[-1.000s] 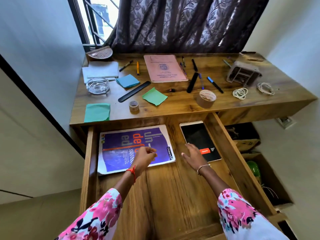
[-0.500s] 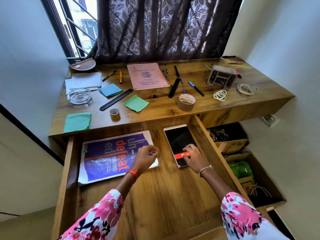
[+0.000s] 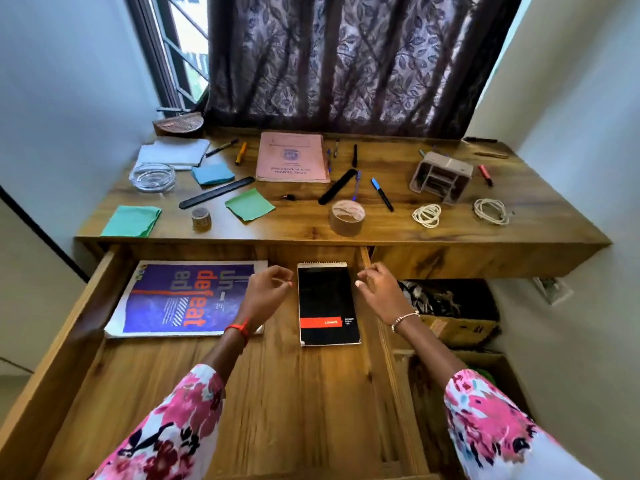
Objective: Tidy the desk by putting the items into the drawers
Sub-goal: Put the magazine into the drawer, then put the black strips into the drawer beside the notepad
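A wide wooden drawer (image 3: 284, 403) stands pulled out below the desk top (image 3: 311, 230). Inside it lie a blue-purple magazine (image 3: 180, 299) at the left and a black spiral notepad (image 3: 327, 303) with a red band at the right. My left hand (image 3: 265, 294) hovers just left of the notepad, fingers loosely curled, holding nothing. My right hand (image 3: 379, 291) hovers just right of it over the drawer's side wall, fingers apart and empty. On the desk lie a pink booklet (image 3: 292, 157), several pens (image 3: 382, 194), a black ruler (image 3: 216, 192) and sticky note pads (image 3: 250, 204).
Also on the desk: a brown tape roll (image 3: 347, 217), a small tape roll (image 3: 201, 217), a glass ashtray (image 3: 153, 176), a green cloth (image 3: 132, 221), white paper (image 3: 175, 152), a grey organiser (image 3: 440, 176), and two cord coils (image 3: 426, 215). Cardboard boxes (image 3: 457, 327) sit under the desk at the right.
My right hand has lifted off the notepad's lower end and moved to its right side. My left hand came off the magazine's edge. The notepad now lies straight in the drawer.
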A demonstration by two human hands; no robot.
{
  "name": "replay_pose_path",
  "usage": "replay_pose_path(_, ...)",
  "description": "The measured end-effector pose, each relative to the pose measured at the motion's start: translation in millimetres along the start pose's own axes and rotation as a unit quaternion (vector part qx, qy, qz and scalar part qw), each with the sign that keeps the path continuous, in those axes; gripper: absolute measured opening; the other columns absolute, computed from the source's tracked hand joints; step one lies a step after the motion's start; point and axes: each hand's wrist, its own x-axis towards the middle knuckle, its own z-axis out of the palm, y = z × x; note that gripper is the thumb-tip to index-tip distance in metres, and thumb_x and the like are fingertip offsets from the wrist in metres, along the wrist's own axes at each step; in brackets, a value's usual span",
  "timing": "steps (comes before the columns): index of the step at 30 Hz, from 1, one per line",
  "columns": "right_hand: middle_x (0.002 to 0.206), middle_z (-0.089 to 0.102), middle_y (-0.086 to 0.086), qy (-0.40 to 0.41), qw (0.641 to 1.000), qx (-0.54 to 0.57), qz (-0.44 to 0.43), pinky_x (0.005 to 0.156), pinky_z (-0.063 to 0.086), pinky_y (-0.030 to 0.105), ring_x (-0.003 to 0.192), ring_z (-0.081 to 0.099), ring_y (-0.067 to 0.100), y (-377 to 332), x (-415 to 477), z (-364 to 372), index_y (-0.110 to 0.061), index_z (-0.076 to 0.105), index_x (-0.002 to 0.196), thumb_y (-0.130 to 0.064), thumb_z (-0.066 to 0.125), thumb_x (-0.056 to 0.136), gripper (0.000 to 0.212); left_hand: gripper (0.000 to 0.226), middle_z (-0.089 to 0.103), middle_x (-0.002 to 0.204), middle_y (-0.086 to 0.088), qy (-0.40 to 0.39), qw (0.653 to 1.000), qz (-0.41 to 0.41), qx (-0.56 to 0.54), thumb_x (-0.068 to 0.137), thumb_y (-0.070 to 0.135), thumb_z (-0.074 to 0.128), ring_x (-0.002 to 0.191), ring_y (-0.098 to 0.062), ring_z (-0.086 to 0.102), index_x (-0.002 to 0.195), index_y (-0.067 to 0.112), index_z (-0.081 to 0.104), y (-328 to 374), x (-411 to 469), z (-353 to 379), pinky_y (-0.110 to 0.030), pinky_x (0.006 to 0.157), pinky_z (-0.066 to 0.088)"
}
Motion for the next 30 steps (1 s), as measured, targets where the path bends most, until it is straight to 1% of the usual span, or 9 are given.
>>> replay_pose_path(5, 0.109, 0.052, 0.009, -0.001, 0.999, 0.028, -0.039, 0.082, 0.034, 0.013, 0.093, 0.047, 0.009, -13.0, 36.4, -3.6, 0.0, 0.062, 0.109, -0.014, 0.053, 0.091, 0.024, 0.016, 0.067, 0.091, -0.008, 0.037, 0.999, -0.008, 0.0, 0.083, -0.001, 0.06, 0.085, -0.017, 0.062, 0.097, 0.002, 0.067, -0.6, 12.7, -17.4, -0.009, 0.061, 0.043)
replay_pose_path(8, 0.106, 0.054, 0.01, 0.01, 0.997, 0.046, -0.06, 0.08, 0.037, 0.018, 0.089, 0.05, 0.012, -26.9, 56.9, 4.4, 0.0, 0.064, 0.104, -0.013, 0.052, 0.091, 0.022, 0.017, 0.066, 0.091, -0.007, 0.047, 0.999, 0.01, 0.024, 0.084, 0.0, 0.059, 0.084, -0.016, 0.063, 0.098, 0.001, 0.067, -3.2, 26.2, -31.9, -0.003, 0.054, 0.043)
replay_pose_path(11, 0.101, 0.056, 0.01, 0.014, 0.995, 0.052, -0.08, 0.076, 0.039, 0.02, 0.085, 0.05, 0.013, -42.4, 76.1, 16.6, 0.001, 0.065, 0.101, -0.011, 0.052, 0.091, 0.021, 0.015, 0.066, 0.087, -0.009, 0.061, 0.997, 0.015, 0.035, 0.083, -0.003, 0.06, 0.081, -0.02, 0.064, 0.095, -0.001, 0.067, -8.4, 44.1, -49.9, 0.0, 0.055, 0.042)
replay_pose_path(14, 0.1, 0.059, 0.013, 0.017, 0.994, 0.045, -0.098, 0.08, 0.046, 0.028, 0.088, 0.057, 0.022, -63.0, 108.0, 30.9, 0.002, 0.066, 0.098, -0.01, 0.052, 0.091, 0.02, 0.015, 0.069, 0.093, -0.016, 0.097, 0.994, 0.022, 0.05, 0.083, -0.002, 0.06, 0.08, -0.016, 0.062, 0.097, -0.003, 0.067, -18.2, 67.7, -74.0, 0.001, 0.059, 0.041)
replay_pose_path(17, 0.101, 0.063, 0.016, 0.016, 0.994, 0.026, -0.11, 0.081, 0.041, 0.024, 0.092, 0.059, 0.027, -92.5, 147.2, 45.4, 0.003, 0.066, 0.097, -0.008, 0.054, 0.089, 0.019, 0.019, 0.068, 0.101, -0.016, 0.135, 0.988, 0.023, 0.072, 0.084, 0.001, 0.06, 0.089, -0.02, 0.064, 0.102, -0.001, 0.066, -34.1, 89.1, -101.1, -0.009, 0.069, 0.043)
replay_pose_path(20, 0.097, 0.065, 0.02, 0.013, 0.99, 0.013, -0.142, 0.086, 0.042, 0.033, 0.093, 0.058, 0.032, -126.6, 189.6, 65.1, 0.005, 0.068, 0.093, -0.005, 0.056, 0.086, 0.017, 0.023, 0.067, 0.103, -0.019, 0.166, 0.981, 0.016, 0.097, 0.08, 0.002, 0.065, 0.094, -0.028, 0.063, 0.103, -0.001, 0.064, -58.3, 103.9, -123.9, -0.015, 0.075, 0.038)
replay_pose_path(22, 0.097, 0.065, 0.02, 0.004, 0.987, -0.008, -0.159, 0.085, 0.038, 0.033, 0.096, 0.056, 0.033, -147.8, 216.7, 82.5, 0.003, 0.068, 0.093, -0.007, 0.056, 0.086, 0.017, 0.031, 0.063, 0.106, -0.021, 0.156, 0.98, 0.012, 0.122, 0.078, 0.003, 0.068, 0.1, -0.031, 0.059, 0.107, -0.003, 0.061, -77.5, 112.1, -135.0, -0.017, 0.078, 0.035)
replay_pose_path(25, 0.102, 0.066, 0.017, -0.004, 0.985, -0.024, -0.168, 0.085, 0.039, 0.032, 0.1, 0.055, 0.032, -173.9, 249.3, 107.1, 0.0, 0.069, 0.097, -0.007, 0.055, 0.087, 0.018, 0.046, 0.057, 0.115, -0.026, 0.116, 0.98, -0.001, 0.159, 0.076, 0.005, 0.071, 0.111, -0.036, 0.053, 0.116, -0.008, 0.054, -106.4, 122.6, -143.2, -0.024, 0.093, 0.032)
replay_pose_path(30, 0.121, 0.061, 0.013, -0.06, 0.978, -0.089, -0.178, 0.097, 0.035, 0.03, 0.116, 0.046, 0.029, -203.7, 288.3, 145.1, -0.008, 0.063, 0.116, -0.006, 0.05, 0.09, 0.029, 0.067, 0.041, 0.139, -0.023, 0.063, 0.979, -0.045, 0.186, 0.083, 0.021, 0.067, 0.134, -0.032, 0.033, 0.135, -0.007, 0.036, -139.6, 133.5, -148.5, -0.031, 0.113, 0.021)
